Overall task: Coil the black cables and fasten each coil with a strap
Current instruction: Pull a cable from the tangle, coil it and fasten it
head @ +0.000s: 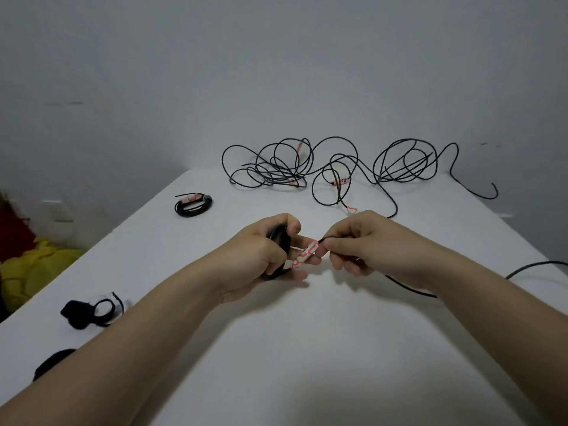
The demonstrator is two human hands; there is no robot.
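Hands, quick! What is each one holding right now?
Left hand: grips a small coil of thin black cable.
Right hand: pinches that cable beside its white-and-red paper tag.

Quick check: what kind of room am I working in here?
Probably a plain indoor room set up for cable work: white table against a bare grey wall, tangled black cables on it.

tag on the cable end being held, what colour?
The tag is white with pinkish-red markings, seen best in the head view.
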